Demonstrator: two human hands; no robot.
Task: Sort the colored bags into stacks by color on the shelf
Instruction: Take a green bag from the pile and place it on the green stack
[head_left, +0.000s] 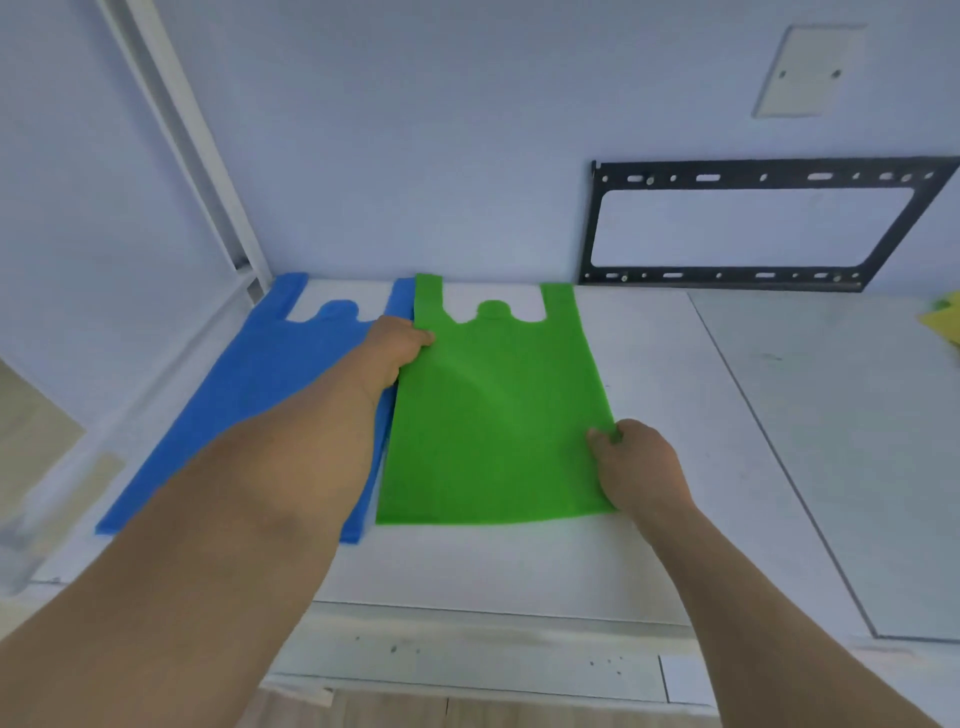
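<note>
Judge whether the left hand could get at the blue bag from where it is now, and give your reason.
Probably yes. The left hand grips the green bag at its left edge, and the blue bag lies flat directly beneath that forearm with nothing on top; it would have to release the green one first.

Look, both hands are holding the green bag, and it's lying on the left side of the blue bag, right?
Not quite. The head view shows the green bag lying on the right side of the blue bag, not the left. The rest holds: the left hand pinches its upper left edge and the right hand pinches its lower right edge.
</note>
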